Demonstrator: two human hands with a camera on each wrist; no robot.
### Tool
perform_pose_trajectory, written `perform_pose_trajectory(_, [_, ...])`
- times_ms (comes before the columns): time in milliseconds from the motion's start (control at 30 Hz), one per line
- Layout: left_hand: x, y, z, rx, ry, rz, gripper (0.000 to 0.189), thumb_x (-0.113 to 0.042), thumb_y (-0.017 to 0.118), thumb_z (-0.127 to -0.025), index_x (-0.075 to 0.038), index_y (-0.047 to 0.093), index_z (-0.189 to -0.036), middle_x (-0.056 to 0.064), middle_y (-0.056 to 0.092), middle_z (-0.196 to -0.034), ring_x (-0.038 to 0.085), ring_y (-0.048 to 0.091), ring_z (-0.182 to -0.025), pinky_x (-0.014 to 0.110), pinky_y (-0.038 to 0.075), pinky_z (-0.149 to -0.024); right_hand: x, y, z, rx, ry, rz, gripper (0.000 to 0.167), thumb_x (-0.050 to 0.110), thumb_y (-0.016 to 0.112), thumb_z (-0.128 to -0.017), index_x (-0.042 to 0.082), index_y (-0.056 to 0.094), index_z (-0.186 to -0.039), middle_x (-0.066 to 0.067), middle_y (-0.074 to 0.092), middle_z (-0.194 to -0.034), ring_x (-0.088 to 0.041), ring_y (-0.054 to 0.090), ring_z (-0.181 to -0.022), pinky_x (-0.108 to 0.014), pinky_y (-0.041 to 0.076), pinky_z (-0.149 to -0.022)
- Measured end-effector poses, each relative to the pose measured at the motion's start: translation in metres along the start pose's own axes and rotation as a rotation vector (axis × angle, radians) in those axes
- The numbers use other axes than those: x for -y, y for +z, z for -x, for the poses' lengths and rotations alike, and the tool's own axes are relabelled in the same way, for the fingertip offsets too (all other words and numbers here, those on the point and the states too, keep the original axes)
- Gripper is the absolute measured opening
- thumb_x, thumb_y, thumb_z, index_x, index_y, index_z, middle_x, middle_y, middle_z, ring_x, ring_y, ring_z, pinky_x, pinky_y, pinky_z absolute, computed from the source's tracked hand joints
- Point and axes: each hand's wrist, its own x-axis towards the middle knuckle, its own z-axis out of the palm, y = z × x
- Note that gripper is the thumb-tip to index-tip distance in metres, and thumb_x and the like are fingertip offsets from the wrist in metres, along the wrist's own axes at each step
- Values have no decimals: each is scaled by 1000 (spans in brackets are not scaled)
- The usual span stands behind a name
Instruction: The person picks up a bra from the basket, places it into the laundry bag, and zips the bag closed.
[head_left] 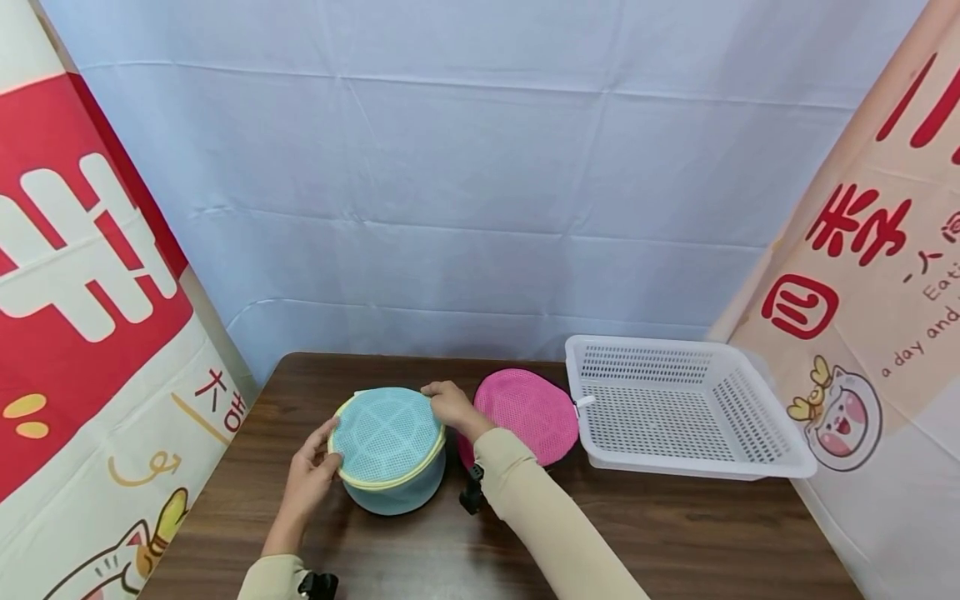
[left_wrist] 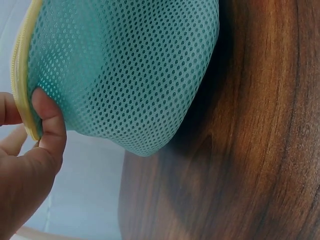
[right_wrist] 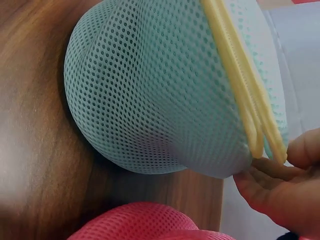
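Note:
A round, light-blue mesh laundry bag [head_left: 388, 437] with yellow piping and a zipper round its top stands on the brown table. My left hand [head_left: 311, 468] pinches the yellow rim on the left side. In the left wrist view the thumb [left_wrist: 47, 112] lies against the mesh below the zipper edge. At the far right of the rim my right hand [head_left: 453, 407] grips the edge between thumb and fingers. The right wrist view shows the yellow zipper [right_wrist: 240, 80] as two bands side by side, parted by a narrow gap near the hand.
A pink mesh bag [head_left: 525, 414] lies right of the blue one, partly behind the right forearm. Further right stands a white perforated plastic basket [head_left: 690, 463], a small white tag at its left wall. Cloth [head_left: 465, 183] hangs behind the table [head_left: 405, 558] and on both sides.

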Motion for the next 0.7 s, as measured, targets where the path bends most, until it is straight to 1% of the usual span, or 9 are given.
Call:
perform_pose_trajectory(67, [3,0,0,-10,-7,-24,47,11,48,-87,4,46,-133,23,51,-108,12,50,-67,28,47,-55,-2,1,-1,-6,13,-34,40,-6,32,-87,-9,57,-119,-21,51,-125,-28,42,-119,-40,37,-94])
perform_pose_trajectory(133, [3,0,1,-23,-17,-39,42,10,49,-87,4,52,-128,21,51,-109,11,49,-68,27,47,-57,-4,2,-3,-12,24,-71,41,-8,31,-86,-9,58,-116,-20,52,-123,-27,45,-114,-38,41,-88])
perform_pose_trajectory(200, [4,-1,1,-28,-11,-40,41,11,49,-86,5,54,-126,19,50,-116,11,49,-69,27,46,-57,-5,3,-4,-26,30,-98,39,-9,32,-85,-7,60,-112,-19,54,-117,-26,49,-105,-36,45,-81])
perform_pose_trajectory(267, [3,-2,1,-35,0,-47,40,12,49,-86,5,55,-125,19,50,-118,11,48,-69,25,45,-56,-7,4,-4,-32,31,-101,35,-9,36,-86,-5,62,-109,-16,56,-113,-25,51,-100,-34,46,-76])
perform_pose_trajectory(367, [3,-3,2,-38,18,-60,40,13,49,-85,5,56,-124,19,48,-123,11,48,-72,22,43,-57,-8,4,-5,-30,24,-98,35,-11,39,-85,-2,62,-111,-14,56,-111,-25,51,-103,-33,45,-77])
perform_pose_trajectory(467, [2,-4,3,-34,21,-75,40,13,48,-85,5,56,-124,20,47,-125,13,49,-76,21,42,-59,-10,4,-6,-16,13,-99,42,-14,41,-83,-2,59,-119,-16,55,-117,-28,48,-111,-33,43,-79])
perform_pose_trajectory(533, [2,-4,3,-30,14,-85,40,13,48,-86,5,56,-124,20,46,-127,16,49,-81,20,42,-61,-10,4,-5,6,7,-106,46,-14,42,-82,-2,56,-124,-17,54,-121,-28,47,-115,-33,44,-80])
perform_pose_trajectory(600, [2,-4,3,-23,6,-92,40,13,47,-86,5,55,-125,21,44,-130,21,48,-89,20,41,-63,-10,4,-5,36,3,-110,45,-11,46,-84,-2,54,-127,-16,55,-122,-27,49,-113,-32,45,-80])
perform_pose_trajectory(700, [1,-4,2,-13,-6,-98,41,12,46,-87,5,54,-126,21,41,-134,24,43,-107,16,40,-71,-9,4,-5,72,1,-96,38,-3,53,-87,-1,56,-125,-13,59,-114,-22,54,-102,-30,47,-77])
